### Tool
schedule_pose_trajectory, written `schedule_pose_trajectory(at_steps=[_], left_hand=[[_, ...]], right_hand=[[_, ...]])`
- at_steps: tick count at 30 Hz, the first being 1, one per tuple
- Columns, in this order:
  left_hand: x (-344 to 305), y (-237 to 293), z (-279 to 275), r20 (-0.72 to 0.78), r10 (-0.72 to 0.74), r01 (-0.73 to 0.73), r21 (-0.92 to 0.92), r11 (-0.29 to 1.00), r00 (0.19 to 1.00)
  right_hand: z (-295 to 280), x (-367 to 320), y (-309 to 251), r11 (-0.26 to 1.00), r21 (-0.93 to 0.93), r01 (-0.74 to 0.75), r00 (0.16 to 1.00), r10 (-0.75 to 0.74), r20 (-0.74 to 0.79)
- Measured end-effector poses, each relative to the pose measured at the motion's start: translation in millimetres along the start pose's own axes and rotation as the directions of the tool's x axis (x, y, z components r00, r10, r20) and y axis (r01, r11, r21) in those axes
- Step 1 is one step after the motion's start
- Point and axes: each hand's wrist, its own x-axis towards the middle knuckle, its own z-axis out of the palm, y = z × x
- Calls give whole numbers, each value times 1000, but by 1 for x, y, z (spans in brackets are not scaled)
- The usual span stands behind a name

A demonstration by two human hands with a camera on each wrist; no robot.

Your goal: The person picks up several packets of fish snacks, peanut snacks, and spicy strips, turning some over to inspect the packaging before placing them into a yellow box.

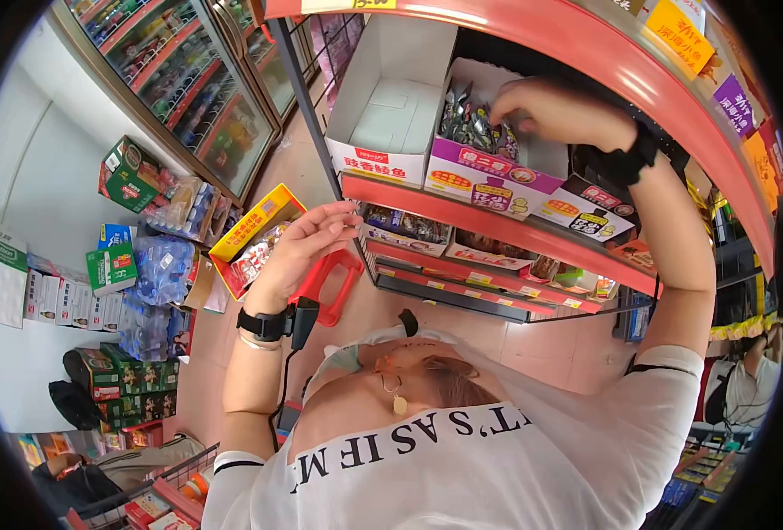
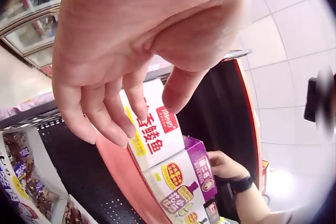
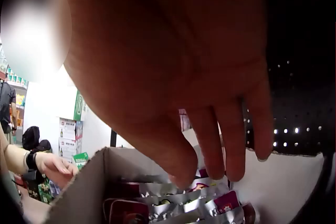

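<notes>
My right hand (image 1: 571, 113) reaches into a purple-and-white display box (image 1: 488, 175) on the upper shelf. Its fingers point down at the shiny snack packets (image 3: 181, 203) standing in rows there; the fingertips are right at the packet tops, loosely spread. To its left is a white box (image 1: 381, 163) with red lettering, its bottom bare. My left hand (image 1: 307, 243) hangs in the air with loosely bent fingers and holds nothing. In the left wrist view it overlaps the white box's front. Below it in the head view is a yellow-and-red carton (image 1: 248, 231) of small packets.
The red shelf edge (image 1: 533, 55) arches over the right arm. Lower shelves hold more snack boxes (image 1: 406, 231). A red plastic stool (image 1: 331, 287) stands on the floor beside the rack. Glass-door coolers (image 1: 201, 97) and stacked bottle packs (image 1: 162, 265) line the left side.
</notes>
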Motion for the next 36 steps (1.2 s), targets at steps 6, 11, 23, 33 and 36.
schedule_pose_trajectory(at_steps=[6,11,23,33,36], left_hand=[[3,9,26,61,44,-45,19,999,997],[6,17,47,102,47,-57,95,994,994],[13,18,79,195,57,-82,121,989,979],[20,15,90,314,167,-194,58,979,935],[20,22,94,280,138,-175,113,978,950]], right_hand=[[7,15,-6,999,-41,-4,984,11,179],[14,18,-4,996,-91,-1,975,21,222],[21,16,8,988,-120,-101,908,141,394],[-10,-4,-4,995,52,90,996,-90,-17],[-21,-17,-27,985,-106,136,964,-156,-217]])
